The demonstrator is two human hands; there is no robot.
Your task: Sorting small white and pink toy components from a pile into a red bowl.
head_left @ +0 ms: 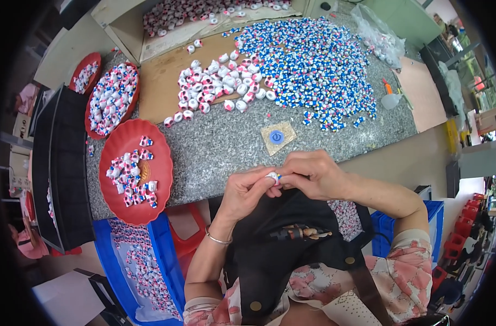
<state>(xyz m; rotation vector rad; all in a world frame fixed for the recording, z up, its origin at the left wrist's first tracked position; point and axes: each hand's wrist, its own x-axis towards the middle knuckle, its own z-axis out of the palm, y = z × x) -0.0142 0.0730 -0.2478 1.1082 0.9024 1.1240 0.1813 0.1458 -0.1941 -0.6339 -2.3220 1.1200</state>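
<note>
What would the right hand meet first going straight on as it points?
The small white-and-blue piece the right hand appears to touch, then probably the left hand; depth is unclear.

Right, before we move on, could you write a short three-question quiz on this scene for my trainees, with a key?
1. Multiple choice: how is the round blue object placed relative to the tan pad?
A) under it
B) on top of it
C) well apart from it

2. True or false: the heap of blue pieces lies to the right of the heap of larger white pieces.

3. Short answer: what is between the fingertips of the person's left hand and right hand?

Key:
1. B
2. True
3. A small white-and-blue piece
</note>
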